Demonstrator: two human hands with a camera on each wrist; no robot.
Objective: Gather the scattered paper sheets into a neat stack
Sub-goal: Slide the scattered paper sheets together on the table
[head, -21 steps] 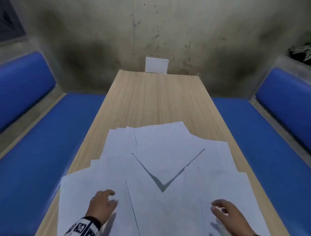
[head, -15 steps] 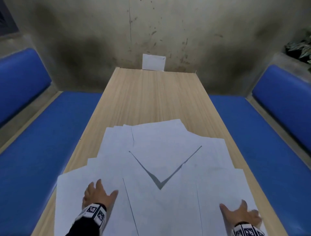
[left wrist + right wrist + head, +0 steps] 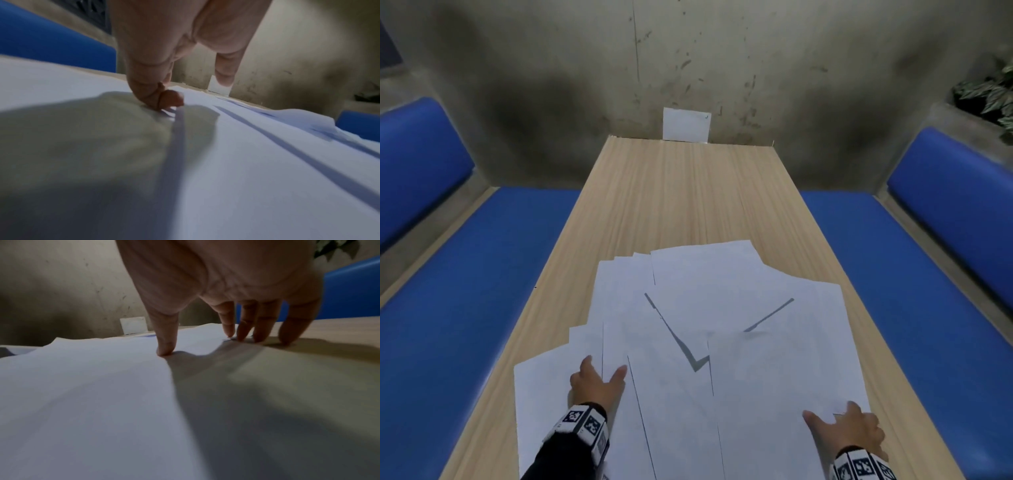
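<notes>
While both hands press fingertips flat on the spread, my left hand (image 3: 594,383) at its near left and my right hand (image 3: 847,428) at the near right edge, holding nothing, I judge gathering barely begun: sweep inward next. The paper sheets (image 3: 709,329) fan across the near table (image 3: 688,192). Only the right wrist view shows outer fingers (image 3: 287,327) touching wood.

Overlapping paper sheets (image 3: 722,308) lie on the table's (image 3: 688,192) near end, benches (image 3: 465,274) on both sides.
</notes>
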